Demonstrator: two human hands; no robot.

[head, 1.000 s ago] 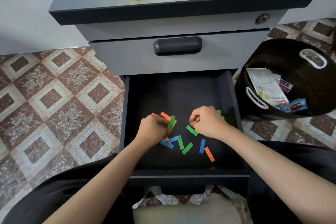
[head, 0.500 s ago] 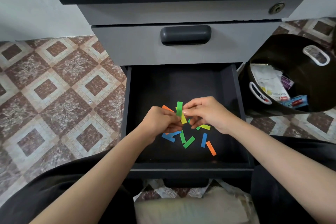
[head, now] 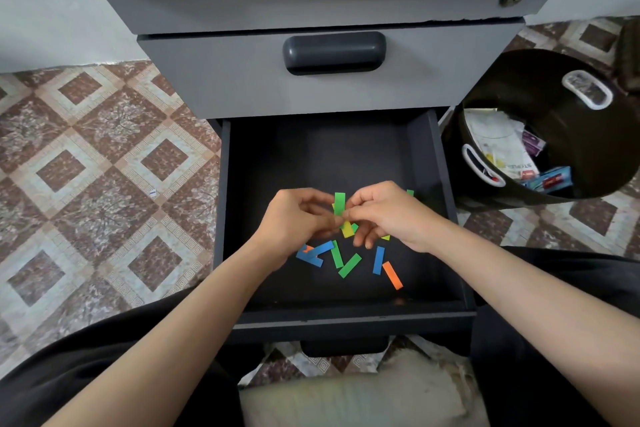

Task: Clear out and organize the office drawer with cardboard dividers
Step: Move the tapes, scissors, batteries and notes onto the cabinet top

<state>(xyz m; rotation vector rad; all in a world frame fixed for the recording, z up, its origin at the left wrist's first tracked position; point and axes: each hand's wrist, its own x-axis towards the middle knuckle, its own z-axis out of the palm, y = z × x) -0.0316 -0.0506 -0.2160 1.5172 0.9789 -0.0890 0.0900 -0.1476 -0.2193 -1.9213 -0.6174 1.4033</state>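
Since a second ago both hands have come up off the drawer floor and met over it. The left hand [head: 298, 218] has its fingers curled in, thumb and forefinger pinching a bundle of strips [head: 343, 218], from which a green strip [head: 339, 203] stands upright and a yellow strip [head: 347, 229] pokes down. The right hand [head: 388, 215] pinches the same bundle from the other side, its other fingers loosely curled. Beneath, loose strips [head: 349, 265] lie scattered on the floor of the open drawer [head: 329, 156]. Well to the right stands a black bin [head: 554, 107] holding papers.

The slips look thin and slick, so a slack pinch during the handover could let them fan out and drop back. Fingers hide how many strips the bundle holds, and no cardboard dividers are in view.
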